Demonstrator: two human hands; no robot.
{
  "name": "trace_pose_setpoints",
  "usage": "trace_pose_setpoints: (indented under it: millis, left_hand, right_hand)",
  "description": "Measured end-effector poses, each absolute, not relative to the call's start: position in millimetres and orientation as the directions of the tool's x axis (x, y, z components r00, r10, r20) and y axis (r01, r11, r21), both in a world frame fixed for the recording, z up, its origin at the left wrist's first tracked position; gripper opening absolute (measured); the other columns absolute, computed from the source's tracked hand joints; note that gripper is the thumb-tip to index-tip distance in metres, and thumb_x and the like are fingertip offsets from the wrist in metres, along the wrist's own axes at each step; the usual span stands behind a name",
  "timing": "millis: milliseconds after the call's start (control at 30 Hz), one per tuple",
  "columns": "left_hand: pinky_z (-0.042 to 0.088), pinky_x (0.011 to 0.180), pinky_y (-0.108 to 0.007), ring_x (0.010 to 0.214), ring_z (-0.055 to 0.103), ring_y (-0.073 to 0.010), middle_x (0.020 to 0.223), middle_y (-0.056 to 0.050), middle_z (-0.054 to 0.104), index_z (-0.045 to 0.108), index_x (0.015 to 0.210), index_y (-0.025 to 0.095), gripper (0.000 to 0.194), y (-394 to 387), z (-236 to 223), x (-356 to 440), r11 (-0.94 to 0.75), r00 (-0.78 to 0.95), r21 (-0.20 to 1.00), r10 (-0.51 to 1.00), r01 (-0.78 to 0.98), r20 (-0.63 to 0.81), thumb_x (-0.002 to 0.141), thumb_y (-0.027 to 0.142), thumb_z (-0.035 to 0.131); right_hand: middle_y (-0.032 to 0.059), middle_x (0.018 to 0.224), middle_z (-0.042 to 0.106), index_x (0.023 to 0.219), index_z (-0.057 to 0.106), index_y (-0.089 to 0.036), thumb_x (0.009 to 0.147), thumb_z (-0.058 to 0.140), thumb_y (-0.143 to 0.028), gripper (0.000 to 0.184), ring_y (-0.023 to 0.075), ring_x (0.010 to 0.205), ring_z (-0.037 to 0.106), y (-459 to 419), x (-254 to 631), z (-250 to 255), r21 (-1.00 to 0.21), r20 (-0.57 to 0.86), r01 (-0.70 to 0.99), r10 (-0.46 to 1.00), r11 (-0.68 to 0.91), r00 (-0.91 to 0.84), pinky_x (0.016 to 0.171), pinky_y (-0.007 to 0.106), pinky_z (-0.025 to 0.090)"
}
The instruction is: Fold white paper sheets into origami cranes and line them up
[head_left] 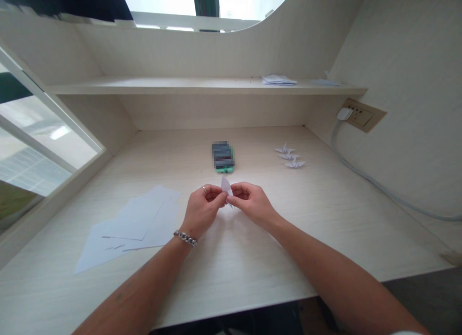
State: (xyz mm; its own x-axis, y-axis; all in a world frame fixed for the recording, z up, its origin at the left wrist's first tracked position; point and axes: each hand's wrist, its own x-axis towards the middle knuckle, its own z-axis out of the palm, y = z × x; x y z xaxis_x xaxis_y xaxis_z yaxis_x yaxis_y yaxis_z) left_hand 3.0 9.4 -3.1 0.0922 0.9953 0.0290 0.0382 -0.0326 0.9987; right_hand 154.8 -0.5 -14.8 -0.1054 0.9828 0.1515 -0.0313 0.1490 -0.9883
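A small piece of folded white paper [225,185] is pinched between my two hands, a little above the middle of the desk. My left hand [204,206], with a ring and a chain bracelet at the wrist, grips its left side between thumb and fingers. On the other side, the thumb and fingers of my right hand [252,201] close on the paper too. One pointed end sticks up above the fingertips and thin tips show below. Three folded paper cranes [295,164] stand in a row at the back right of the desk.
White paper sheets [144,219] overlap at the left. A dark, blurred-out object with a green edge [224,170] lies beyond my hands. Folded papers [278,80] rest on the shelf [173,86]. A white cable [375,186] runs from the wall socket [364,116] along the right side.
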Motion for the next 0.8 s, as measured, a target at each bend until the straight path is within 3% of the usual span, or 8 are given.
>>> trace_pose_setpoints:
  millis: [433,667,800]
  left_hand:
    - [0.054,0.065,-0.029,0.063,0.065,-0.0158,0.068,-0.007,0.072,0.073,0.078,0.011,0.026,9.3,-1.4,0.5,-0.022,0.167,0.997,0.986,0.071,0.010,0.068,0.034,0.076]
    - [0.053,0.064,-0.028,0.063,0.064,-0.0158,0.068,-0.007,0.072,0.073,0.076,0.011,0.025,8.0,0.9,0.9,-0.056,0.177,0.997,0.983,0.043,0.048,0.066,0.033,0.078]
    - [0.053,0.065,-0.028,0.063,0.065,-0.0163,0.070,-0.007,0.073,0.072,0.077,0.011,0.025,8.4,0.7,1.2,-0.039,0.202,0.999,0.979,0.024,0.033,0.064,0.032,0.079]
  right_hand:
    - [0.0048,0.077,0.072,0.089,0.074,-0.015,0.073,0.066,-0.021,0.019,0.0167,0.071,0.064,-1.0,160.0,-8.9,-0.985,0.144,0.073,0.978,0.156,-0.150,0.068,0.029,0.048]
    - [0.0056,0.076,0.072,0.079,0.072,-0.014,0.067,0.071,-0.029,0.019,0.0168,0.069,0.063,2.3,158.4,-12.1,-0.997,0.063,-0.043,0.992,0.059,-0.113,0.068,0.029,0.047]
    - [0.0051,0.072,0.069,0.075,0.070,-0.013,0.070,0.069,-0.034,0.021,0.0156,0.065,0.059,3.3,157.5,-13.2,-0.998,0.053,0.011,0.996,0.054,-0.069,0.063,0.028,0.045]
